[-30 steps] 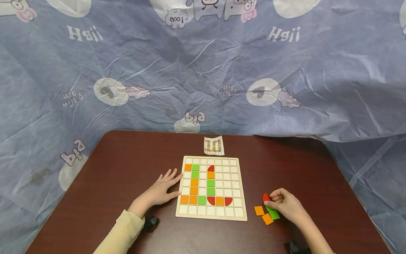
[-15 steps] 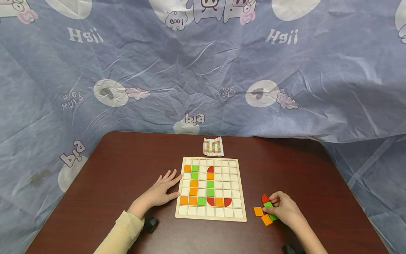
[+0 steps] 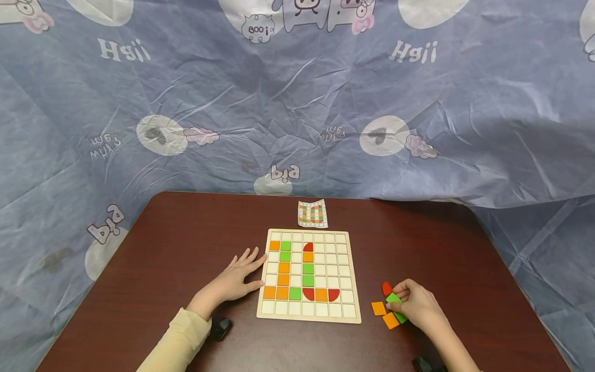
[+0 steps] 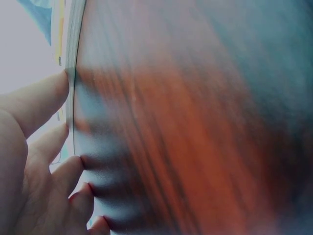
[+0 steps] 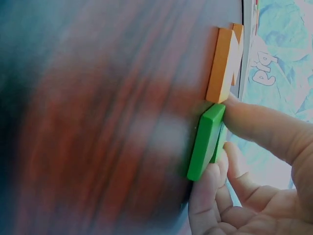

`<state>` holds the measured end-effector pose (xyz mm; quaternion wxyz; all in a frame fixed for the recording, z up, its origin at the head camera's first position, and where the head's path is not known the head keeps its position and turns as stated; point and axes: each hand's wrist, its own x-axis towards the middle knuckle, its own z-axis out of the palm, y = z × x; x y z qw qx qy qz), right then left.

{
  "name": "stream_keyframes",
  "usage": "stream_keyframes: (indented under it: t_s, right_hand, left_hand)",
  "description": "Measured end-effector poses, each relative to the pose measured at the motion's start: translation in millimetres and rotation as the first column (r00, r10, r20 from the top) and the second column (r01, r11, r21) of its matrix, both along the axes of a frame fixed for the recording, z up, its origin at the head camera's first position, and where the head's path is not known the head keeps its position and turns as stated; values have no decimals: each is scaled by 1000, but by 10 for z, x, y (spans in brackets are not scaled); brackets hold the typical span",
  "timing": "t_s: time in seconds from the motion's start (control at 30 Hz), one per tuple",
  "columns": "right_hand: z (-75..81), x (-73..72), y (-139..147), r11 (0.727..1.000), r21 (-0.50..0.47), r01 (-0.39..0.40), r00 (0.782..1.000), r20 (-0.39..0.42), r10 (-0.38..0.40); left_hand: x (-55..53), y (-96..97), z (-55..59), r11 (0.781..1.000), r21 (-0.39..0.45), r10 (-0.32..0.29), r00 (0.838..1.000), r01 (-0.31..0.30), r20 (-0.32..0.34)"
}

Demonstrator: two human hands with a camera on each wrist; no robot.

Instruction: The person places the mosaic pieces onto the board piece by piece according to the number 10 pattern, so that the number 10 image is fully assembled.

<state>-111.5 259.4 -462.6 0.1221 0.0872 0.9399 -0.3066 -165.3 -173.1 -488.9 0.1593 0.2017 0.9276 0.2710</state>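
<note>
A pale wooden grid board (image 3: 321, 312) lies on the table, with orange and green square tiles and red quarter-round tiles set in some cells. My left hand (image 3: 237, 279) lies spread at its left side; in the left wrist view, thumb and a fingertip touch the board's edge (image 4: 73, 34). To the right of the board, my right hand (image 3: 418, 305) pinches a green square tile (image 3: 393, 298) between thumb and fingers. Another green tile (image 3: 400, 317) sits beside it, partly under the hand. Around them lie a red tile (image 3: 387, 288) and two orange tiles (image 3: 378, 309).
Behind the board a small paper card (image 3: 313, 214) shows a coloured grid pattern. Black objects lie near the left wrist (image 3: 220, 328) and the right forearm (image 3: 423, 363). A patterned grey-blue cloth (image 3: 297, 103) hangs behind the dark wooden table (image 3: 209, 222).
My right hand has shifted from the red tile down to the green tiles, and the upper green tile now shows between its fingers. The left hand has stayed in place.
</note>
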Motion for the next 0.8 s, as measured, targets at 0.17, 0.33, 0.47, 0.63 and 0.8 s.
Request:
stream_keyframes:
  t_s: [0.17, 0.33, 0.47, 0.63, 0.8]
  right_hand:
    - [-17, -8, 32, 999, -50, -3, 1000, 21, 4]
    - [-34, -13, 64, 992, -123, -1, 999, 36, 5]
    - [-21, -34, 69, 984, -175, 7, 1000, 19, -4]
    - [49, -85, -11, 959, -283, 21, 1000, 0, -22]
    - [73, -159, -152, 930, -365, 35, 999, -12, -42]
  left_hand:
    - [1, -3, -4, 1000, 0, -2, 1000, 2, 1]
    - [-3, 4, -2, 1000, -7, 2, 1000, -2, -4]
    - [-6, 6, -3, 1000, -10, 6, 1000, -6, -5]
    - [-10, -7, -9, 1000, -9, 7, 1000, -7, -5]
    - [-10, -9, -6, 1000, -6, 1, 1000, -1, -4]
